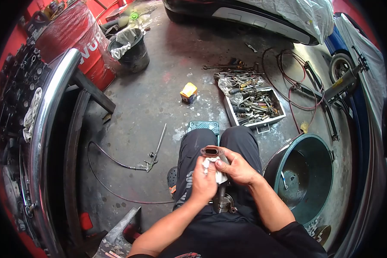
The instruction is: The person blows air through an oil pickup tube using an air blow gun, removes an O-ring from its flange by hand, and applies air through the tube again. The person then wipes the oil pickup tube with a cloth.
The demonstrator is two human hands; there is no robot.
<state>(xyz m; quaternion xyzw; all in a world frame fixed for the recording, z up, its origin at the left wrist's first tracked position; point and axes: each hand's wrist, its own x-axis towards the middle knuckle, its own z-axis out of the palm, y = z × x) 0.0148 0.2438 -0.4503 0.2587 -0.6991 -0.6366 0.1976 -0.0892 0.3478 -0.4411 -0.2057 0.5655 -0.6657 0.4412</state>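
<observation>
Between my knees is a flanged metal pipe [212, 151], its flat flange with an oblong hole facing up. A wider round end [222, 204] of the part rests near my lap. A crumpled white rag [220, 177] is pressed against the pipe just below the flange. My left hand [204, 182] is closed on the rag at the pipe's left side; some of its fingers are hidden. From the right, my right hand [240, 168] grips the pipe, its thumb on the rag and its fingers partly behind the metal.
A metal toolbox [281, 103] full of wrenches and screwdrivers lies ahead right. Beside my right leg stands a large green tub [327, 172]. An air blow gun [148, 165] with its hose lies left. A small yellow-and-dark box [188, 93] sits ahead. A chrome bumper [43, 129] borders the left.
</observation>
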